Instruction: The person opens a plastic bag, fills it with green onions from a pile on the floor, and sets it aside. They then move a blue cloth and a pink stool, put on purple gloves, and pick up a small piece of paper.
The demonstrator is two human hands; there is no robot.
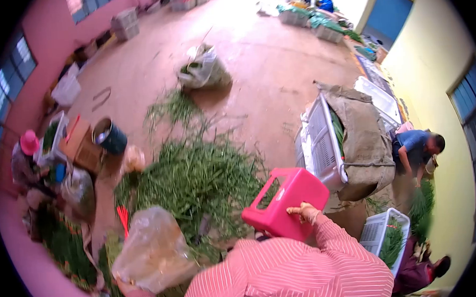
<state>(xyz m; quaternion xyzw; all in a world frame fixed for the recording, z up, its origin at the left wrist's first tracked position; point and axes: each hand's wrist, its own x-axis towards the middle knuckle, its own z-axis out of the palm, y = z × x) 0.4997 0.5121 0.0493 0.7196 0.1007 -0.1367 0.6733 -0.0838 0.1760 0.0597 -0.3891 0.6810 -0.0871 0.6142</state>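
Observation:
My right hand [306, 213] grips a bright pink plastic stool [315, 190], which is tipped over with its legs to the left. Low on the left, my left hand [128, 286] is closed at the edge of a clear plastic bag [156, 249]; part of the hand is hidden. A large heap of cut green stems [196, 177] lies on the floor just beyond the bag and stool. Red strips [124, 219] stick up beside the bag.
White crates [324, 144] under a brown cloth [362, 136] stand at right, near a bending person [414, 150]. Another crate [392, 215] holds greens. At left are a dark bucket [110, 136], a cardboard box [83, 147] and a seated person [26, 165]. A filled sack [204, 69] stands ahead.

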